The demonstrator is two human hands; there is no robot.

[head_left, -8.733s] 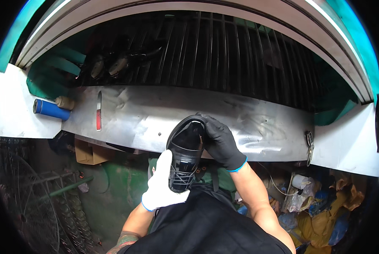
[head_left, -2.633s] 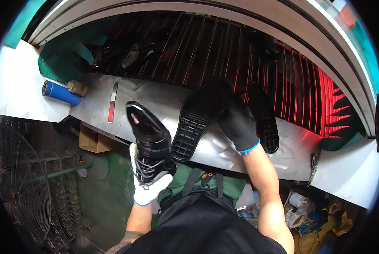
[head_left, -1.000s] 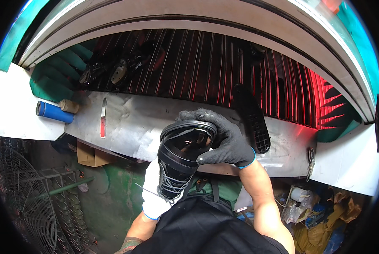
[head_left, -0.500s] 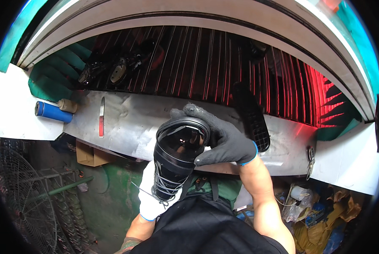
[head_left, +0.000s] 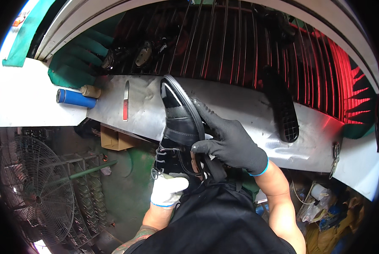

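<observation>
A black lace-up shoe (head_left: 181, 125) with a glossy toe cap points away from me, turned so its side and the sole edge show. White-gloved, my left hand (head_left: 168, 189) grips it low at the ankle end, beside the laces; most of its fingers are hidden. My right hand (head_left: 234, 146), in a dark grey glove, clasps the sole side, thumb against the shoe's side and fingers along the sole. A loose black shoe sole (head_left: 282, 110) lies on the metal bench (head_left: 248, 103) to the right, partly over the slatted conveyor. A red-handled knife (head_left: 125, 109) rests at the left.
Red light falls on the conveyor (head_left: 223, 51), which carries other shoe parts (head_left: 143, 55). A blue cylinder (head_left: 76, 98) lies at the bench's left end, and a metal tool (head_left: 334, 160) at its right. Below stand a wire fan (head_left: 39, 190) and a cardboard box (head_left: 115, 139).
The shoe has turned from its toe end facing up to lying sideways, toe away. My right hand moved from around the toe to the sole side. The view has shifted left.
</observation>
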